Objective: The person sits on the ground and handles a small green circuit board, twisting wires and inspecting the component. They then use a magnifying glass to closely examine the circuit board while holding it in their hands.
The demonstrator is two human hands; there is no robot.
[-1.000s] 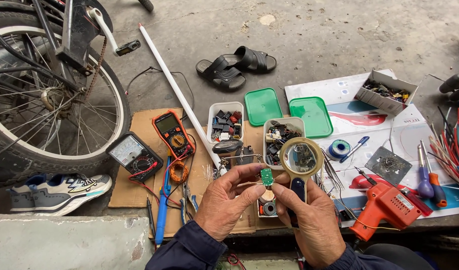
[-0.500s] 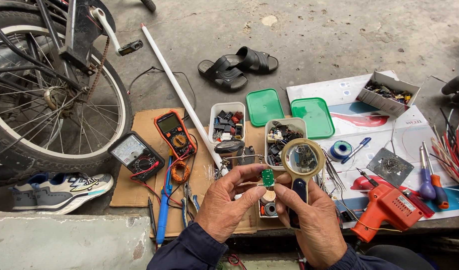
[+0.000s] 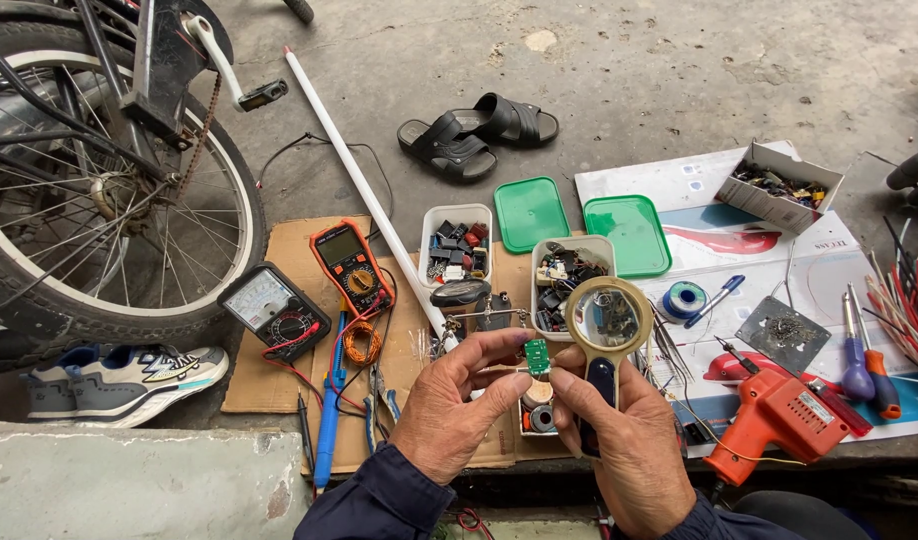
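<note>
Both hands raised over the cluttered cardboard, pinching a small green circuit board.

The left hand and right hand nip its edges with thumb and fingertips; the right also clasps a round, brass-rimmed magnifying glass. Plastic parts tubs and an orange glue gun lie nearby.

Ground: bare grey concrete floor, stained and pitted — lit evenly by daylight. A flattened cardboard sheet is laid on it as a work surface. A raised concrete ledge is seen at lower left — a bicycle wheel is parked beside it.
</note>
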